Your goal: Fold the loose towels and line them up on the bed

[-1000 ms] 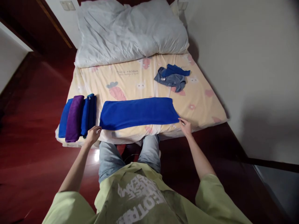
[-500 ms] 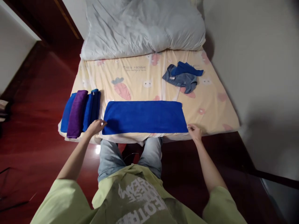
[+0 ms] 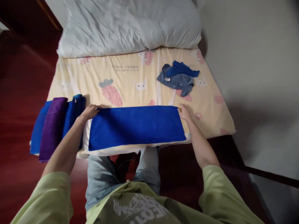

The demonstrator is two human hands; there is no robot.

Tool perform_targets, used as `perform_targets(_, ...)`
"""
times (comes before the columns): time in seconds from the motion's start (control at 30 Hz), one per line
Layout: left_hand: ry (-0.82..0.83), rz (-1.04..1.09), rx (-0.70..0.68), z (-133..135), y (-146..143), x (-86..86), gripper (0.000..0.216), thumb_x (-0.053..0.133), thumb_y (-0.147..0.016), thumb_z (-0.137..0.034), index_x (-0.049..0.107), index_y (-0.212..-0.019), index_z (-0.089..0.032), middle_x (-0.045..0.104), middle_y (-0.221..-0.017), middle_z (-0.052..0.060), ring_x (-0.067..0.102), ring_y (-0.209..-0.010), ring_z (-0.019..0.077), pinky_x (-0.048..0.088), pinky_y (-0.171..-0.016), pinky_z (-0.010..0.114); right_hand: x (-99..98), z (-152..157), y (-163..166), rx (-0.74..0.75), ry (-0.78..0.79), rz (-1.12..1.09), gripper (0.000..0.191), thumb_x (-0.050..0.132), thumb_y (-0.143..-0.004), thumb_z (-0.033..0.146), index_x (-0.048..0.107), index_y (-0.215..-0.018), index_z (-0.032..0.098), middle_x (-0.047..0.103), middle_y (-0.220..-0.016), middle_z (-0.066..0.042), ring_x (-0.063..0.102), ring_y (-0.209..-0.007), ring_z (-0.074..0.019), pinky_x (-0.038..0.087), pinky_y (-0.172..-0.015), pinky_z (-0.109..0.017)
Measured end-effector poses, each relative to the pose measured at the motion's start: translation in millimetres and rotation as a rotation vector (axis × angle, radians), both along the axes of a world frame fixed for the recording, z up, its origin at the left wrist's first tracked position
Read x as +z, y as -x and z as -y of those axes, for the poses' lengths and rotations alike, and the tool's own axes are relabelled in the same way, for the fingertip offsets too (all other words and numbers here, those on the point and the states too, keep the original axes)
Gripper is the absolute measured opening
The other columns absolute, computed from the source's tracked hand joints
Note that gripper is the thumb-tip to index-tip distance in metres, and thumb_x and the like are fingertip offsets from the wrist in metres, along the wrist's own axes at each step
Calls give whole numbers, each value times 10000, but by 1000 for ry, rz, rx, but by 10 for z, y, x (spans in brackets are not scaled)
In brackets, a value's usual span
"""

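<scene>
A blue towel (image 3: pixel 136 126) lies along the bed's (image 3: pixel 130 77) near edge; the left hand (image 3: pixel 90 111) pinches its far left corner. The right hand (image 3: pixel 184 112) touches the far right corner; grip unclear.

royal blue towel (image 3: pixel 136 126), purple towel (image 3: pixel 52 126), yellow carrot-print sheet (image 3: pixel 130 81).

- 1 long flat royal-blue terry towel (image 3: pixel 136 126)
- 4 folded towels in a row:
  - 1 purple folded towel (image 3: pixel 52 124)
  - 3 blue: outer blue folded towel (image 3: pixel 37 133), middle blue folded towel (image 3: pixel 69 114), darker blue folded towel (image 3: pixel 80 104); the last two are tight together, so the split is hard to see
- 2 crumpled cloths: 1 grey crumpled cloth (image 3: pixel 174 82), 1 small blue crumpled cloth (image 3: pixel 183 69)
- 1 big white rumpled pillow (image 3: pixel 130 26)
- 1 bed with yellow cartoon-print sheet (image 3: pixel 130 77)
- 1 large carrot print (image 3: pixel 112 93)
- 2 bare hands: left hand (image 3: pixel 90 111), right hand (image 3: pixel 184 112)
</scene>
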State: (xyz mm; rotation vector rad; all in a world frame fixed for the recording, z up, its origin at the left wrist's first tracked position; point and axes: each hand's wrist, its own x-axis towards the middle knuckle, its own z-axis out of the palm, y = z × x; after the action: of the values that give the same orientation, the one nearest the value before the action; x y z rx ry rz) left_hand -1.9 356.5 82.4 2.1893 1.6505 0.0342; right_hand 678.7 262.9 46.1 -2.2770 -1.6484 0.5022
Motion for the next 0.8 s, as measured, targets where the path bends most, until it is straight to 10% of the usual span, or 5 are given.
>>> perform_targets(0.37, 94, -70, 7, -247, 311, 75, 125, 705, -735, -239, 768, -829, -187, 767, -751, 0, 659, -740, 170, 504, -743, 213, -201, -307, -127, -133, 29, -407, 158, 804, -771, 238, 740, -901, 172, 801, -962, -113, 758, -943, -244, 600, -991, -420)
perform_targets(0.8, 189, -58, 160, -236, 220, 124, 146, 710, -742, -245, 767, -864, -189, 635, -483, -62, 707, -682, 192, 542, -824, 249, 166, -303, -55, -201, 217, -751, 271, 883, -784, 397, 744, -914, 203, 744, -791, -34, 622, -638, -124, 574, -634, -254)
